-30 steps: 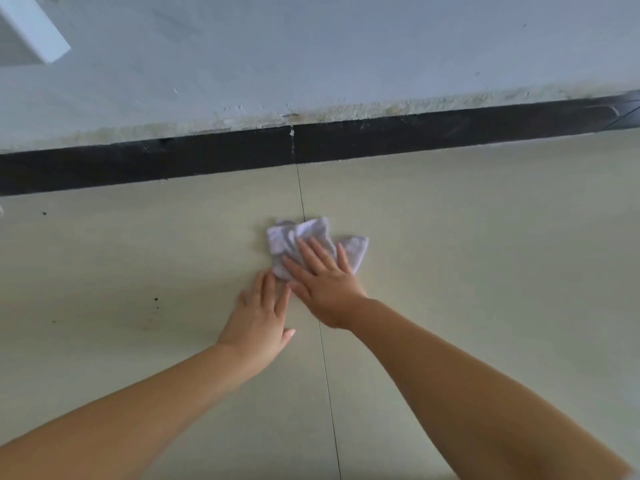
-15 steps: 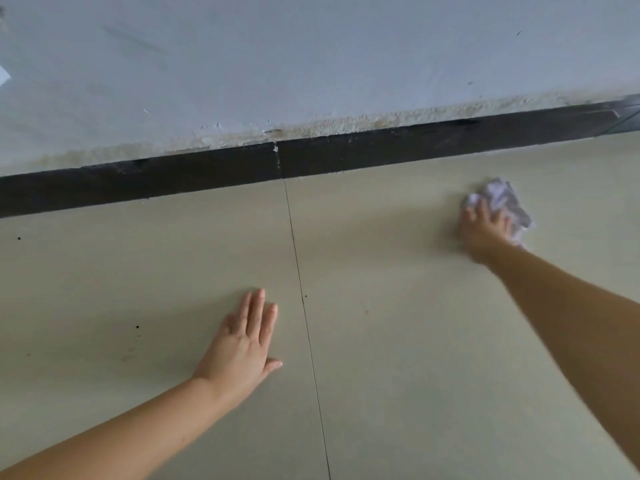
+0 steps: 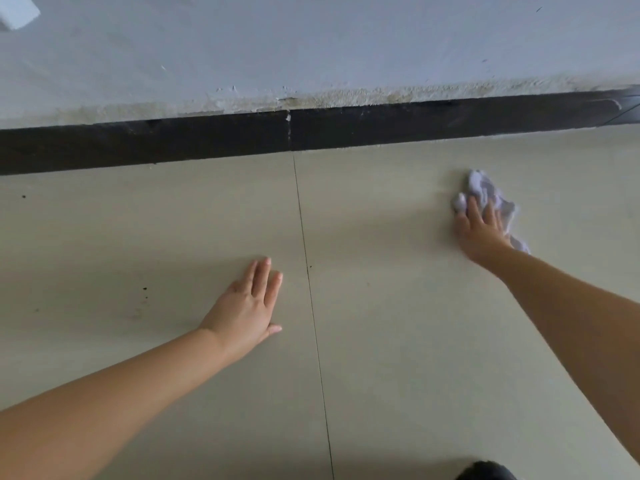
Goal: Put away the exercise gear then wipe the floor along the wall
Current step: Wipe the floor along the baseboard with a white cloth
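Observation:
A crumpled white cloth (image 3: 485,194) lies on the pale tiled floor (image 3: 398,323) at the right, a short way in front of the black skirting board (image 3: 207,136). My right hand (image 3: 479,226) presses flat on the cloth with straight fingers. My left hand (image 3: 247,308) rests flat on the floor left of the tile joint, fingers straight and together, holding nothing. No exercise gear is in view.
A white wall (image 3: 311,46) with stained, flaking paint at its base runs across the top. Small dark specks (image 3: 144,289) dot the left tile. A white object's corner (image 3: 17,10) shows at top left. Something dark (image 3: 485,471) sits at the bottom edge.
My right hand swept the cloth from the middle joint far to the right, then drew it slightly back towards me. My left hand stayed flat on the floor.

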Motion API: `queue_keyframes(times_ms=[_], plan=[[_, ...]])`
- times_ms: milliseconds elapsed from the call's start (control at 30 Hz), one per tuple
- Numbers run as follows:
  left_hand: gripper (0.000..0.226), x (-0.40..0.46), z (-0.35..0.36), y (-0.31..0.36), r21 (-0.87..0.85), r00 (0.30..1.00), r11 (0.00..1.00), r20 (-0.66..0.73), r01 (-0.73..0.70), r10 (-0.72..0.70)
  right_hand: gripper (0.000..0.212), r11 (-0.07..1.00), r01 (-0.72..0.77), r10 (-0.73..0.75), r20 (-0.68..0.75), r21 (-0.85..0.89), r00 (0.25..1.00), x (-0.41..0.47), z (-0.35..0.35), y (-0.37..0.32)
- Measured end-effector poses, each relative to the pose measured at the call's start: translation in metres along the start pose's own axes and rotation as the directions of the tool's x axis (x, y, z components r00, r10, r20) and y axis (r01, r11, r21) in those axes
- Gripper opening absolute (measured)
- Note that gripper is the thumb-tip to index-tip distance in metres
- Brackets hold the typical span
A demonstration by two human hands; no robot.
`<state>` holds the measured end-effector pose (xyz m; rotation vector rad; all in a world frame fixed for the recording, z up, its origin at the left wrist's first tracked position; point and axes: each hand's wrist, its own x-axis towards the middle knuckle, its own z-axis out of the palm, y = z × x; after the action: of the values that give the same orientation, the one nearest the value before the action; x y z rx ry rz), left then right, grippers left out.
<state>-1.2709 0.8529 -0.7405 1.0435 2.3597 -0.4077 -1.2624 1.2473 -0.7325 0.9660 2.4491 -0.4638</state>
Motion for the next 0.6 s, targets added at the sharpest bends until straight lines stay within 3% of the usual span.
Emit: queue_keyframes(times_ms=[67, 133, 200, 233, 367, 467, 533, 600], plan=[[0.094, 0.0, 0.0, -0.003, -0.028, 1.0, 0.999, 0.013, -0.023, 0.024, 0.057, 0.993, -0.11, 0.111, -0.013, 0.049, 0.994, -0.017, 0.01, 0.014], [0.079, -0.001, -0.004, -0.005, -0.027, 0.999, 0.999, -0.003, -0.038, 0.038, 0.059, 0.997, -0.07, 0.071, -0.069, 0.018, 0.995, -0.052, 0.045, -0.007], [0.057, -0.001, -0.011, -0.005, -0.07, 0.998, 0.996, -0.038, -0.059, 0.057, 0.061, 0.994, 0.092, -0.095, -0.05, -0.06, 0.994, -0.103, 0.089, -0.05], [0.057, 0.001, -0.008, -0.005, -0.109, 0.998, 0.993, -0.058, -0.034, 0.028, 0.062, 0.973, 0.21, -0.212, -0.015, -0.1, 0.977, -0.131, 0.108, -0.074], [0.059, 0.003, -0.017, -0.005, -0.183, 1.0, 0.983, -0.01, 0.024, -0.026, 0.066, 0.776, 0.604, -0.556, 0.259, -0.178, 0.79, -0.242, 0.174, -0.118], [0.058, 0.001, -0.021, -0.006, -0.168, 0.999, 0.986, 0.04, 0.001, 0.005, 0.068, 0.8, 0.576, -0.504, 0.331, -0.169, 0.798, -0.268, 0.166, -0.098], [0.062, -0.001, -0.03, -0.011, -0.184, 0.997, 0.983, 0.079, -0.006, 0.021, 0.061, 0.799, 0.568, -0.504, 0.295, -0.197, 0.812, -0.242, 0.143, -0.062], [0.066, -0.001, -0.038, -0.018, -0.178, 0.992, 0.983, 0.111, -0.045, 0.065, 0.064, 0.929, 0.322, -0.27, 0.262, -0.181, 0.926, -0.205, 0.108, -0.022]])
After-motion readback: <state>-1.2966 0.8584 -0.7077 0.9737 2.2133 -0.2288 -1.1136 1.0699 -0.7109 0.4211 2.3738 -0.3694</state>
